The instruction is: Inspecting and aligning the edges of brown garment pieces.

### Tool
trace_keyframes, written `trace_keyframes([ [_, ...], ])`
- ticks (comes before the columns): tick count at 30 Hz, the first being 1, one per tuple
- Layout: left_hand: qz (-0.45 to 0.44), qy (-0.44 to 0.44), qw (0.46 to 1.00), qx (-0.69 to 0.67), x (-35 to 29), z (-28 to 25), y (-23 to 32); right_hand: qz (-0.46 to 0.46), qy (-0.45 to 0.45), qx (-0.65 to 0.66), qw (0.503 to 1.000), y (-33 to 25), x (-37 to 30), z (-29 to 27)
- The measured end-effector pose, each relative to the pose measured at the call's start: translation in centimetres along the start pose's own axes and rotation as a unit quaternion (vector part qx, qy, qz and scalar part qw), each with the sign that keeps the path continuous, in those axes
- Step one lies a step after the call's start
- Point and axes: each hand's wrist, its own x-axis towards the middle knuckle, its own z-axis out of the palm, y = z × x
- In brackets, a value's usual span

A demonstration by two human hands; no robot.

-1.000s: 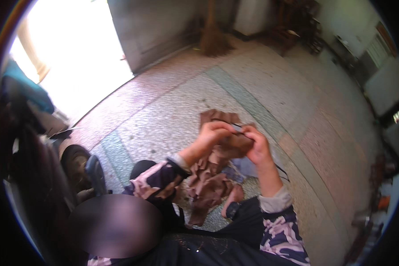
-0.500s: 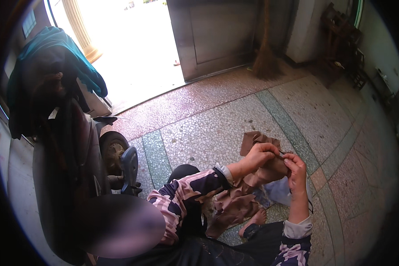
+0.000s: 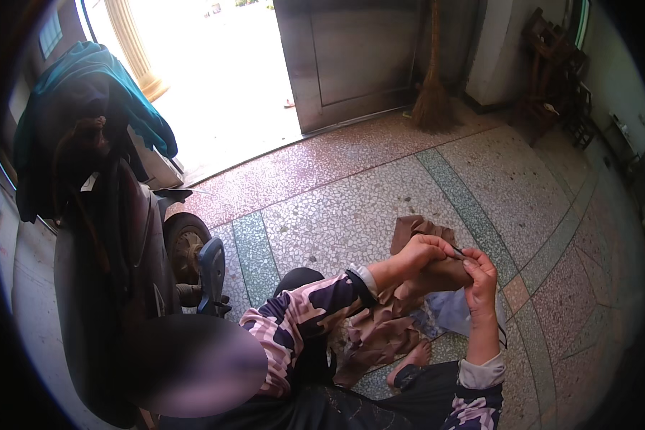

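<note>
Both my hands are raised in front of me, pinching the edge of a brown cloth [image 3: 437,278]. My left hand [image 3: 424,252] has its thumb and forefinger closed on the edge. Close beside it, my right hand [image 3: 481,278] is also closed on the cloth. A small dark sliver [image 3: 459,252] shows between the fingertips; I cannot make out what it is. The cloth hangs in folds below my hands, and more of it lies crumpled toward my lap. A pale blue material [image 3: 448,312] lies underneath, partly hidden.
A scooter [image 3: 115,251] with a teal garment [image 3: 97,75] over its front stands at the left. Behind the speckled floor [image 3: 337,208] are a bright doorway and a dark door panel [image 3: 358,57]. A straw broom [image 3: 431,104] leans there; wooden furniture [image 3: 552,72] is stacked at the far right.
My fingers have shifted slightly along the cloth's edge, and the dark sliver between them shows more clearly. The whole view has tilted a little; the surroundings are unchanged.
</note>
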Motion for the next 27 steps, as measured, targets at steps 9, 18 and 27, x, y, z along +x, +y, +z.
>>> trace_keyframes([
  [9,0.018,0.017,0.996,0.080,0.0,0.0,0.1,0.016,0.004,-0.055,0.998,-0.1,0.0,-0.8],
  [18,-0.008,0.012,0.998,0.069,-0.1,0.4,0.1,0.033,-0.007,0.024,0.999,-0.1,0.1,-0.9],
  [27,0.004,0.041,0.994,0.099,-0.6,1.1,0.7,-0.027,0.016,-0.052,0.998,0.4,0.0,-0.7],
])
